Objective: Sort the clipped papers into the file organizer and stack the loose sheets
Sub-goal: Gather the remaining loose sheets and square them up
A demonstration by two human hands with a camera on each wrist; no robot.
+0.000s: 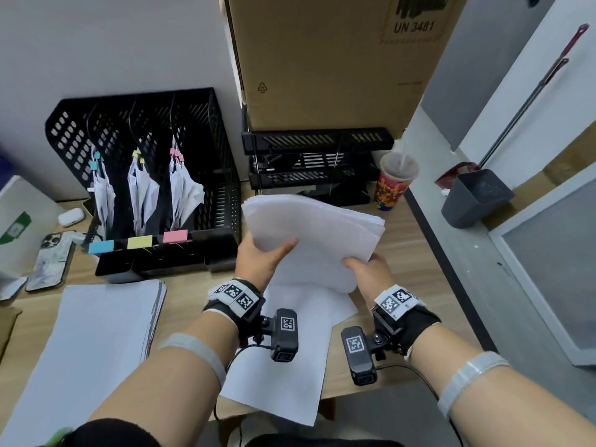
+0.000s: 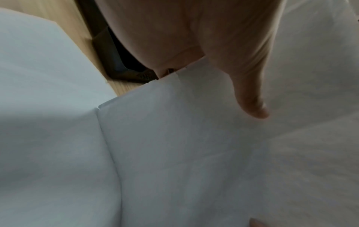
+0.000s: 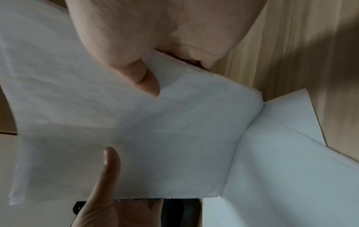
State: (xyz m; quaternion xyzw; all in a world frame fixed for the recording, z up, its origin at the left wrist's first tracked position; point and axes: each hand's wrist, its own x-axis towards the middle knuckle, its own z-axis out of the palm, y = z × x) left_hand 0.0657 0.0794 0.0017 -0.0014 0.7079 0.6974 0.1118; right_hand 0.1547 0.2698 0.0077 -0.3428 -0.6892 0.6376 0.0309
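Note:
Both hands hold a thick bundle of loose white sheets [image 1: 316,233] above the desk, its far end raised and bowed. My left hand [image 1: 264,256] grips its left edge, thumb [image 2: 250,98] on top. My right hand [image 1: 364,269] grips the near right corner, thumb [image 3: 143,76] pressed on the paper [image 3: 136,130]. Under the bundle more loose sheets [image 1: 290,356] lie on the desk and overhang its front edge. A second stack of sheets [image 1: 96,343] lies at the left. The black file organizer [image 1: 206,162] holds clipped papers with blue, yellow and pink clips behind matching labels.
A black letter tray [image 1: 316,159] and a big cardboard box [image 1: 322,59] stand behind the bundle. A patterned cup [image 1: 393,182] stands at the back right. A phone [image 1: 51,262] and an earbud case [image 1: 71,217] lie at the left. A grey bin [image 1: 474,198] sits right of the desk.

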